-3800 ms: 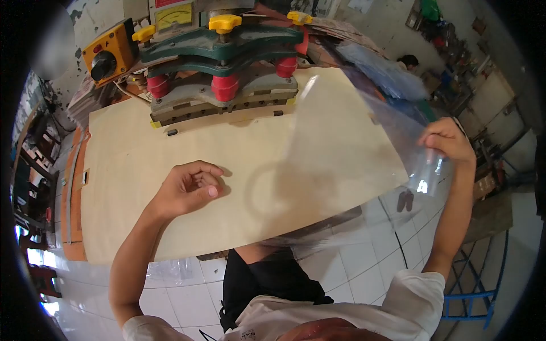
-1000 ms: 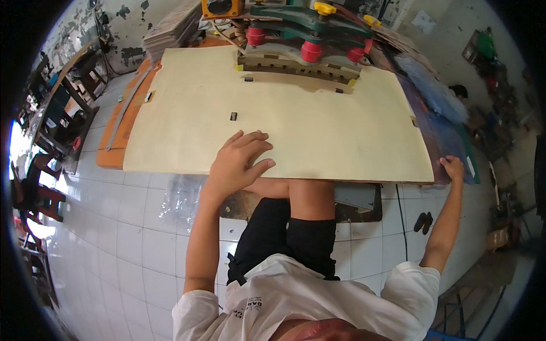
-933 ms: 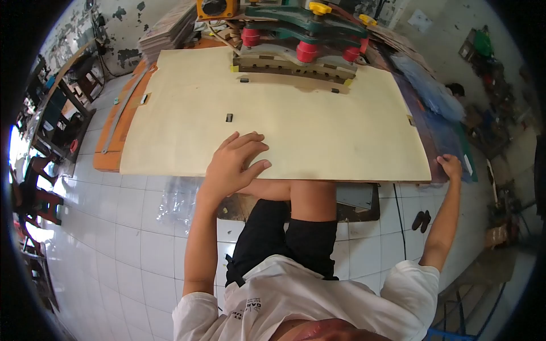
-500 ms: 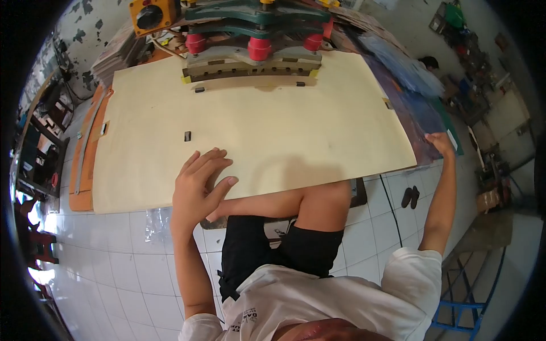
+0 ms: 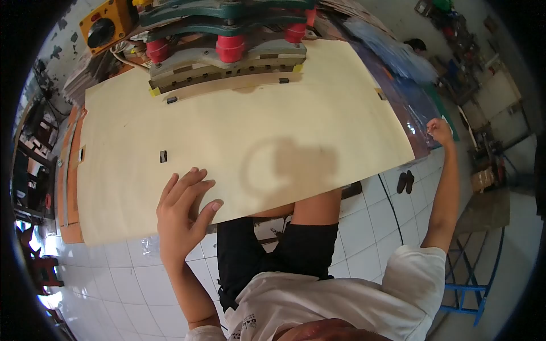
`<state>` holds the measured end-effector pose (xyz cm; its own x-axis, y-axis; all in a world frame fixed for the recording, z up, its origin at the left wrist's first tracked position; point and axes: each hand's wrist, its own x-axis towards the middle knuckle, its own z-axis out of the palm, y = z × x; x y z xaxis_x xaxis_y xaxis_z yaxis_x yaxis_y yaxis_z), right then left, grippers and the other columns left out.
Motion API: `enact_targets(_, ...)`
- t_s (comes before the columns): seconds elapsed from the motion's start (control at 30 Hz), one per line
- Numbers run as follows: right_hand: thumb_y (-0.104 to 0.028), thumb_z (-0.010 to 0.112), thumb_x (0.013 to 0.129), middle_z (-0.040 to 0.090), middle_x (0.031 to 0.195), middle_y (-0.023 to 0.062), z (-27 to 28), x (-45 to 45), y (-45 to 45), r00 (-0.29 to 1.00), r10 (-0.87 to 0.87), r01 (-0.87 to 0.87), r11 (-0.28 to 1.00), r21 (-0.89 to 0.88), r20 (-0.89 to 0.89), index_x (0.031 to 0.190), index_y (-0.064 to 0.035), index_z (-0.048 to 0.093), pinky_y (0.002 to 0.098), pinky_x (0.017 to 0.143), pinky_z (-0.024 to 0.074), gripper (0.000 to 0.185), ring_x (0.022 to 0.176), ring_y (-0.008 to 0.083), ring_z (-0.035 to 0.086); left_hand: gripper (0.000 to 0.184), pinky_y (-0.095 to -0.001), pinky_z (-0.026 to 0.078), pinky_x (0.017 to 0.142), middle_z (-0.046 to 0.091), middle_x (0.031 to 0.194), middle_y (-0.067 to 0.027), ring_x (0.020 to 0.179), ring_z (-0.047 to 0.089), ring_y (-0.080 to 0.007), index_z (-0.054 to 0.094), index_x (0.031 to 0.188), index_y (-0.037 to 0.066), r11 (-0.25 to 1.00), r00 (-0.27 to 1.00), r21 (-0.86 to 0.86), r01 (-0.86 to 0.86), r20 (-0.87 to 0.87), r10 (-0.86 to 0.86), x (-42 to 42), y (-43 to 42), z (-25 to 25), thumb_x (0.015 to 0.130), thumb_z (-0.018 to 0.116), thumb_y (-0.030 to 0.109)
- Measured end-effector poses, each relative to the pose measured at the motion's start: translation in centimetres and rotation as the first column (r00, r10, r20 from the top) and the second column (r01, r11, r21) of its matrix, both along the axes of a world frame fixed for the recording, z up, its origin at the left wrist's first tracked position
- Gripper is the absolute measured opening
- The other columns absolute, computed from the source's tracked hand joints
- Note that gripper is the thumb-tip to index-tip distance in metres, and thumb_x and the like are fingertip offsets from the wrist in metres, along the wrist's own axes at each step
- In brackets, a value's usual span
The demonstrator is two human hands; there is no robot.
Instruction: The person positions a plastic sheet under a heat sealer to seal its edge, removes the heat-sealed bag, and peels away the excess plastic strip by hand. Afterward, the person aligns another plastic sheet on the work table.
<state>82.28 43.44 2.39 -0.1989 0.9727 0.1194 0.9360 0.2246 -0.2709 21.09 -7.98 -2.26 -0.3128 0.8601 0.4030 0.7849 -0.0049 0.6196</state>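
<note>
A wide cream board (image 5: 250,119) lies under a press head (image 5: 227,68) with red round mounts and green bars. My left hand (image 5: 185,213) is over the board's front left part, fingers spread and nothing in them. Small dark pads dot the board, one dark pad (image 5: 163,156) just beyond my left fingertips. Out at the right, my right hand (image 5: 440,132) is closed, fingers curled together, beside the clear plastic sheets (image 5: 398,108). Whatever it pinches is too small to make out.
A yellow box (image 5: 105,25) with a black round face stands at the back left. An orange board (image 5: 71,170) with a metal strip edges the left side. Crumpled plastic (image 5: 392,51) lies back right. Slippers (image 5: 405,182) and a blue metal frame (image 5: 463,287) are on the right.
The view has shifted, so the press and board appear further left and the board's front edge lower. My right hand has curled more and appears slightly higher; my left hand stays spread.
</note>
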Motion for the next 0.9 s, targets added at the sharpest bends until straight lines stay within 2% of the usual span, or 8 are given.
enact_targets(0.1, -0.003, 0.073, 0.083, 0.070, 0.081, 0.0030, -0.3, 1.0, 0.4, 0.981, -0.045, 0.037, 0.998, -0.046, -0.189, 0.094, -0.0035, 0.071, 0.0261, 0.056, 0.0489, 0.011, 0.068, 0.0106, 0.064, 0.028, -0.0540, 0.041, 0.114, 0.073, 0.121, -0.0110, 0.125, 0.065, -0.0324, 0.075, 0.103, 0.006, 1.000, 0.999, 0.008, -0.013, -0.031, 0.013, 0.0, 0.1, -0.2, 0.081, 0.080, 0.023)
enact_targets(0.2, -0.009, 0.078, 0.085, 0.070, 0.084, 0.0013, -0.6, 0.7, -0.6, 0.978, -0.165, 0.169, 0.985, 0.023, -0.131, 0.098, -0.0041, 0.073, 0.0259, 0.059, 0.0499, 0.015, 0.070, 0.0097, 0.063, 0.028, -0.0539, 0.041, 0.114, 0.073, 0.121, -0.0106, 0.125, 0.065, -0.0322, 0.075, 0.104, 0.007, 1.000, 0.999, 0.012, -0.011, -0.032, 0.011, -0.2, 0.2, -0.2, 0.082, 0.080, 0.023)
enact_targets(0.33, -0.017, 0.081, 0.086, 0.071, 0.089, 0.0005, -0.3, 1.7, -1.4, 0.973, -0.115, 0.111, 0.993, -0.034, -0.200, 0.109, -0.0055, 0.075, 0.0257, 0.062, 0.0499, 0.026, 0.076, 0.0093, 0.065, 0.034, -0.0534, 0.037, 0.117, 0.072, 0.125, -0.0145, 0.129, 0.062, -0.0347, 0.075, 0.110, 0.005, 1.000, 1.000, -0.008, 0.013, 0.023, -0.013, -0.3, -0.2, 0.0, 0.081, 0.078, 0.023)
enact_targets(0.47, -0.022, 0.082, 0.089, 0.074, 0.098, 0.0030, 0.1, 3.2, -0.8, 0.881, -0.172, 0.117, 0.982, -0.148, -0.440, 0.117, -0.0066, 0.075, 0.0297, 0.075, 0.0548, 0.033, 0.089, 0.0156, 0.070, 0.033, -0.0527, 0.039, 0.115, 0.072, 0.125, -0.0129, 0.127, 0.063, -0.0338, 0.075, 0.109, 0.007, 1.000, 1.000, -0.004, 0.016, -0.010, -0.016, -0.7, -0.3, -0.3, 0.083, 0.080, 0.025)
enact_targets(0.53, -0.021, 0.080, 0.091, 0.074, 0.097, 0.0029, 0.6, 4.8, 1.5, 0.906, -0.022, 0.025, 1.000, 0.001, -0.424, 0.118, -0.0076, 0.076, 0.0254, 0.072, 0.0536, 0.030, 0.088, 0.0126, 0.069, 0.033, -0.0523, 0.040, 0.115, 0.072, 0.125, -0.0124, 0.127, 0.063, -0.0332, 0.075, 0.109, 0.007, 1.000, 1.000, 0.003, -0.002, -0.014, 0.002, -0.8, -0.4, -0.7, 0.083, 0.080, 0.027)
enact_targets(0.6, -0.018, 0.075, 0.095, 0.075, 0.100, 0.0057, 1.0, 7.6, 5.7, 0.947, 0.250, -0.170, 0.922, 0.348, -0.201, 0.118, -0.0044, 0.075, 0.0259, 0.066, 0.0573, 0.026, 0.084, 0.0140, 0.071, 0.034, -0.0521, 0.041, 0.114, 0.073, 0.125, -0.0096, 0.126, 0.064, -0.0308, 0.075, 0.109, 0.009, 0.999, 0.999, 0.031, 0.015, -0.038, -0.014, -0.9, -0.4, -0.6, 0.082, 0.081, 0.029)
enact_targets(0.67, -0.018, 0.074, 0.095, 0.075, 0.100, 0.0062, 2.8, 6.4, 7.1, 0.962, 0.170, -0.054, 0.885, 0.463, -0.213, 0.118, -0.0039, 0.075, 0.0263, 0.067, 0.0577, 0.026, 0.084, 0.0144, 0.071, 0.034, -0.0524, 0.042, 0.114, 0.073, 0.124, -0.0086, 0.126, 0.064, -0.0303, 0.075, 0.109, 0.010, 1.000, 0.999, 0.026, 0.002, -0.038, -0.001, -1.1, -0.5, -0.6, 0.083, 0.081, 0.030)
enact_targets(0.9, -0.017, 0.072, 0.097, 0.076, 0.101, 0.0079, 8.3, 2.1, 9.1, 0.878, -0.134, 0.365, 0.808, 0.463, -0.459, 0.118, -0.0022, 0.075, 0.0277, 0.069, 0.0593, 0.026, 0.086, 0.0160, 0.072, 0.033, -0.0529, 0.042, 0.114, 0.072, 0.123, -0.0069, 0.126, 0.064, -0.0283, 0.076, 0.108, 0.011, 0.999, 1.000, 0.036, 0.007, -0.028, -0.006, -1.2, -0.4, -0.9, 0.083, 0.081, 0.033)
